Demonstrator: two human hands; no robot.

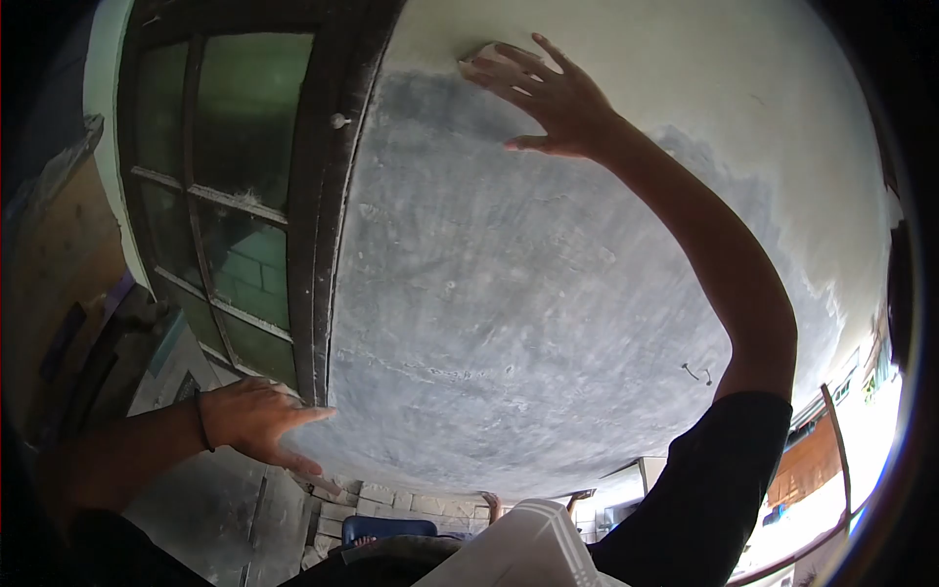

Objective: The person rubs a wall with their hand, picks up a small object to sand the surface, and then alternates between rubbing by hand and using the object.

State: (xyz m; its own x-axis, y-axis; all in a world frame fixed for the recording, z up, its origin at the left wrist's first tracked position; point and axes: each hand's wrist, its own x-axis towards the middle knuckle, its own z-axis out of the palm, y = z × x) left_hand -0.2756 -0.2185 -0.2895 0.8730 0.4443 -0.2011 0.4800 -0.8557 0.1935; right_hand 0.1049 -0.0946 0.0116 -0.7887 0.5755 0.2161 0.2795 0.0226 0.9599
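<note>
High on the wall (509, 274), my right hand (558, 103) has its fingers spread over a small pale piece (499, 57), pressing it flat to the surface. That piece lies at the border between the grey lower area and the cream upper area; the fingers partly hide it. My left hand (262, 421), with a dark band at the wrist, is at the lower left near the bottom of the dark window frame (318, 245). Its thumb and index finger are apart, and nothing shows between them.
A window with greenish panes (249, 117) stands left of the wall. A round white knob (339, 121) sticks out from its frame. Two small screws or hooks (696, 373) protrude from the wall at right. Below are a blue chair (389, 528) and pale bricks (430, 504).
</note>
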